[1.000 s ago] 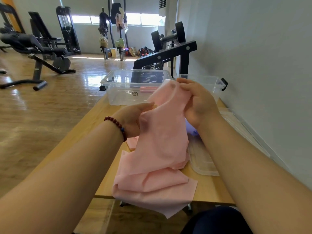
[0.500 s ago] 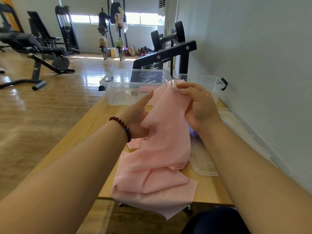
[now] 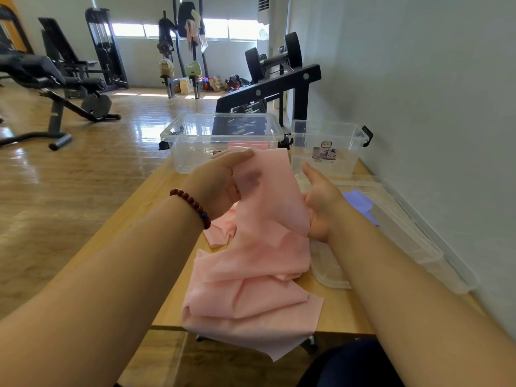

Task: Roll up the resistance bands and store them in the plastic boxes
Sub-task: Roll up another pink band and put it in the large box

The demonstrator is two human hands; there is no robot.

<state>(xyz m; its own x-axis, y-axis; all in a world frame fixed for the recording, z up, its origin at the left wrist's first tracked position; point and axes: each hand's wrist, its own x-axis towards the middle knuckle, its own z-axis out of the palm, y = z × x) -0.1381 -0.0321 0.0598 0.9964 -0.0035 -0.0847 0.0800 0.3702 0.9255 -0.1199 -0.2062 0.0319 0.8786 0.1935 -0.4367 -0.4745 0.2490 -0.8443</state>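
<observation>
Head cam, the only view I've got.

Left hand [image 3: 220, 185] is mid-frame, bead bracelet [image 3: 192, 203] on the wrist. Its fingers are grasping the pink band [image 3: 265, 247]: thumb flat on the near face at the top edge, the rest behind the sheet, showing through as a dark smudge.

Right hand [image 3: 321, 202] is at 3 o'clock of the left, palm turned inward. Thumb is straight and off the band, so no pinch there. Its fingers go under the band's right edge and are hidden. The hand reads as released, with the band resting across it.

Band location: the top end is held up between both hands above the desk [image 3: 340, 317], not rolled. The rest drops toward 6 o'clock in loose folds, lies on the desk and hangs over the near edge. One folded bit pokes out at 7 o'clock of the left hand, flat on the desk.

Big box [image 3: 195, 152] is at 12 o'clock of the hands, at the far end of the desk. Its top is open, with a pink roll [image 3: 248, 143] inside by the near wall. Small box [image 3: 326, 163] sits just beside it at 1 o'clock, top open, label on the near wall.

Clear lids [image 3: 413, 241] lie at 3 to 4 o'clock along the wall. Purple band [image 3: 358, 201] lies there just past the right wrist; on or under a lid, I cannot tell.

Off the desk: dumbbell rack [image 3: 279, 85] at 12 o'clock behind the boxes, bench [image 3: 50, 76] at 10 o'clock.
</observation>
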